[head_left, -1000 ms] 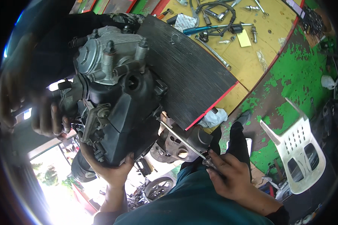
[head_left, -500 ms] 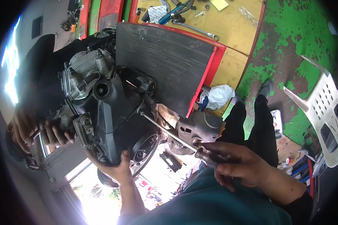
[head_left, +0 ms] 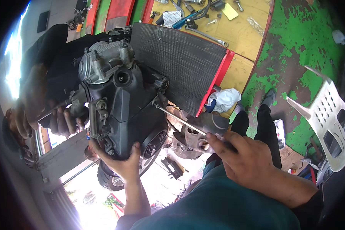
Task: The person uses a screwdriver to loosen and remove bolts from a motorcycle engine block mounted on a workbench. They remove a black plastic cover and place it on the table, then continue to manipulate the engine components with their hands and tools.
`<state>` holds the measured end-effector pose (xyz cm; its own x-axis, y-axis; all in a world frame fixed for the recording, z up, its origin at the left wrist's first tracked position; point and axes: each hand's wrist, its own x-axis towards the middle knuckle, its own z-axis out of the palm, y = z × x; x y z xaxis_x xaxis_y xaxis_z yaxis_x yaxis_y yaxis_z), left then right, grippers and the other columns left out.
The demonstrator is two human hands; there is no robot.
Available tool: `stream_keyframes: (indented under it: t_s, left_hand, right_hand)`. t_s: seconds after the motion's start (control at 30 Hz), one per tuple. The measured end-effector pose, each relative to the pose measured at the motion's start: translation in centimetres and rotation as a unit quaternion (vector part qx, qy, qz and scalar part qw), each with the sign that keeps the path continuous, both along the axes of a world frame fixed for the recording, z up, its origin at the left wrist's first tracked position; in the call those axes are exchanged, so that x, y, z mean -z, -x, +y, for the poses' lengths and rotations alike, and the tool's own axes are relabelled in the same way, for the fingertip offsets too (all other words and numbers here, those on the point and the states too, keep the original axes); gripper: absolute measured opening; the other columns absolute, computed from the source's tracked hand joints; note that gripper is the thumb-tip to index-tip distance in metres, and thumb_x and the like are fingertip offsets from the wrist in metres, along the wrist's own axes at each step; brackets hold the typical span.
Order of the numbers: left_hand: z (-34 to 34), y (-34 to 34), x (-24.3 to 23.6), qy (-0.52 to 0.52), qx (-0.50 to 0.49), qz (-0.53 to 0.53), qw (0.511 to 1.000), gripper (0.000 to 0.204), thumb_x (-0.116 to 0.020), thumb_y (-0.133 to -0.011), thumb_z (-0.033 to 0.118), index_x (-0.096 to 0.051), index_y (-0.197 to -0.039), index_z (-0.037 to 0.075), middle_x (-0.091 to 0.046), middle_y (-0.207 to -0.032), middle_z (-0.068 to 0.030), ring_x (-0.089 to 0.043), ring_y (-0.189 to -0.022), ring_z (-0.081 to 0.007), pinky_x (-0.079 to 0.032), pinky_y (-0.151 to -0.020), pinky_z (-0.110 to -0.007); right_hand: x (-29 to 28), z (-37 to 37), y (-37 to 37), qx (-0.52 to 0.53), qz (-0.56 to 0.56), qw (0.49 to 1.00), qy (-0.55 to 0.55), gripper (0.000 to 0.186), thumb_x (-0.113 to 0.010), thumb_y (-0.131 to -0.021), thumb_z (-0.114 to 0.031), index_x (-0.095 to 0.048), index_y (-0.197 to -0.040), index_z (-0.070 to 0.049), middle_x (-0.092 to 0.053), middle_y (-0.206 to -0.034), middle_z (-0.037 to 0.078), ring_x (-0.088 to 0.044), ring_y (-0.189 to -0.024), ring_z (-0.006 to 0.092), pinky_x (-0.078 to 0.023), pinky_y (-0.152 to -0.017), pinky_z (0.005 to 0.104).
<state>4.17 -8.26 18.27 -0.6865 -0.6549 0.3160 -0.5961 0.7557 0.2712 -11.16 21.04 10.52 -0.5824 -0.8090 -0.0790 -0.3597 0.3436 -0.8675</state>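
A scooter engine (head_left: 119, 103) with a dark casing and a metal cylinder top fills the middle left. My left hand (head_left: 120, 161) is wrapped round the casing's near end, thumb on top, the other fingers partly hidden beneath. My right hand (head_left: 243, 157) is closed on the handle of a long-shafted screwdriver (head_left: 180, 120), index finger along the shaft. The thin metal shaft slants up and left, its tip at the casing's right edge. Most of the handle is covered by my fingers.
Another person's hands (head_left: 61, 120) are at the engine's far left. A black ribbed board (head_left: 180, 57) with a red edge lies beyond. Wrenches (head_left: 209, 37) and small parts lie on the yellow surface (head_left: 241, 69). A white rag (head_left: 224, 99) and a white plastic chair (head_left: 329, 119) are to the right.
My right hand has turned on the screwdriver and its index finger now lies forward along the shaft. The engine, with my left hand on it, sits slightly further right in view.
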Motion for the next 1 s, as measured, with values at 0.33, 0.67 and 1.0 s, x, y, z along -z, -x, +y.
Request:
stream_keyframes:
  t_s: [0.33, 0.67, 1.0]
  left_hand:
    - [0.7, 1.2, -0.2, -0.028, 0.001, 0.032, 0.999, 0.117, -0.091, -0.063, 0.015, -0.026, -0.159, 0.002, -0.034, -0.159, -0.0199, -0.040, -0.142, -0.0411, -0.031, -0.120, -0.050]
    - [1.5, 1.8, -1.5, -0.074, 0.059, 0.136, 0.986, 0.098, -0.084, -0.079, 0.021, -0.029, -0.157, -0.001, -0.038, -0.155, -0.0245, -0.043, -0.140, -0.0387, -0.035, -0.118, -0.048]
    - [11.2, 4.6, 7.4, -0.697, -0.017, 0.318, 0.642, 0.033, -0.060, -0.104, 0.015, -0.049, -0.131, -0.003, -0.065, -0.119, -0.0208, -0.069, -0.106, -0.0293, -0.057, -0.095, -0.042]
  right_hand:
    - [-2.2, 0.2, 0.8, 0.036, -0.426, 0.904, 0.029, 0.044, -0.067, -0.091, -0.009, -0.062, -0.134, -0.002, -0.067, -0.093, 0.012, -0.063, -0.075, 0.0245, -0.052, -0.068, 0.0372]
    - [-3.4, -0.9, -0.9, 0.132, -0.089, 0.987, -0.024, 0.043, -0.064, -0.093, -0.013, -0.062, -0.133, -0.001, -0.068, -0.100, 0.017, -0.067, -0.089, 0.0339, -0.055, -0.082, 0.0396]
    - [-5.3, -1.4, -1.7, 0.067, 0.175, 0.981, -0.056, 0.048, -0.075, -0.079, -0.005, -0.069, -0.126, -0.005, -0.062, -0.097, 0.009, -0.060, -0.092, 0.0296, -0.052, -0.077, 0.0424]
